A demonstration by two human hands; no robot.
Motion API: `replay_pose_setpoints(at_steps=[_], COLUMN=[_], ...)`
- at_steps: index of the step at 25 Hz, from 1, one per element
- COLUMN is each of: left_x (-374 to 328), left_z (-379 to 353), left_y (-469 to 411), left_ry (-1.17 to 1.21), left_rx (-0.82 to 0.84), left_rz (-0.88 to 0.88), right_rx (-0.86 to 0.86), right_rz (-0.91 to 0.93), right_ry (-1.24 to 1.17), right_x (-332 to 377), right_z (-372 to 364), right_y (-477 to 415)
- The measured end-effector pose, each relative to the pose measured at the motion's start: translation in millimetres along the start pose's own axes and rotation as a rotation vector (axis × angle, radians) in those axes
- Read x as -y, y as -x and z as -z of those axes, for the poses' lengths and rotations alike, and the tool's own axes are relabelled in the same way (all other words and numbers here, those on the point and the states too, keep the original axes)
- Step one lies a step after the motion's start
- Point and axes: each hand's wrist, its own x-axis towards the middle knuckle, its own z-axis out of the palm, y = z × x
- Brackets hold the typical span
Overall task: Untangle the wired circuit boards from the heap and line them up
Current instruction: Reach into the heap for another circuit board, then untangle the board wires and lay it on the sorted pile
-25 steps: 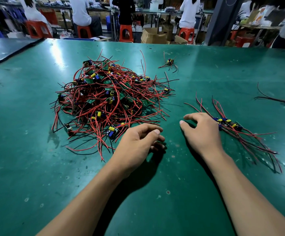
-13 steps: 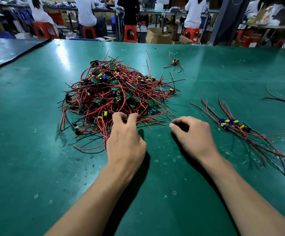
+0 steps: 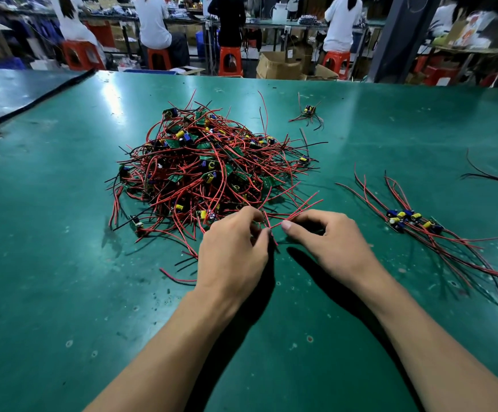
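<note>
Two hands (image 3: 231, 251) (image 3: 335, 243) on wires (image 3: 299, 213) at heap (image 3: 209, 165) edge

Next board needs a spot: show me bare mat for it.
Bare mat lies between the heap and the lined-up boards, and left of the heap. Crowded: the heap's near edge, where left hand and right hand pinch red wires.

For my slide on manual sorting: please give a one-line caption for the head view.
Left hand and right hand pinch red wires at the heap; sorted boards lie at right.
</note>
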Motion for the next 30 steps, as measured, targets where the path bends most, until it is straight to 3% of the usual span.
replay_pose_setpoints(at_steps=[3,7,12,17,24,27,30], left_x=[-1,0,3,3,-11,-13,-13], left_z=[-6,-15,-13,-9,-1,-4,-9], left_y=[3,4,0,-1,-7,-3,1], left_ry=[0.152,0.164,0.274,0.462,1.154,1.208,1.180], left_rx=[0.001,-0.022,-0.159,0.017,0.451,0.585,0.515], left_rz=[-0.120,-0.205,-0.062,0.139,0.490,0.457,0.469], right_rx=[0.140,-0.034,-0.284,-0.258,-0.111,-0.092,-0.093], right_rz=[-0.026,-0.047,-0.257,-0.349,-0.238,-0.155,-0.123], right_ry=[-0.291,-0.344,-0.771,-0.991,-1.009,-0.898,-0.779], right_x=[9,9,12,11,17,19,17], right_z=[-7,-7,10,19,16,9,5], right_y=[3,2,-6,-9,-6,-3,-1])
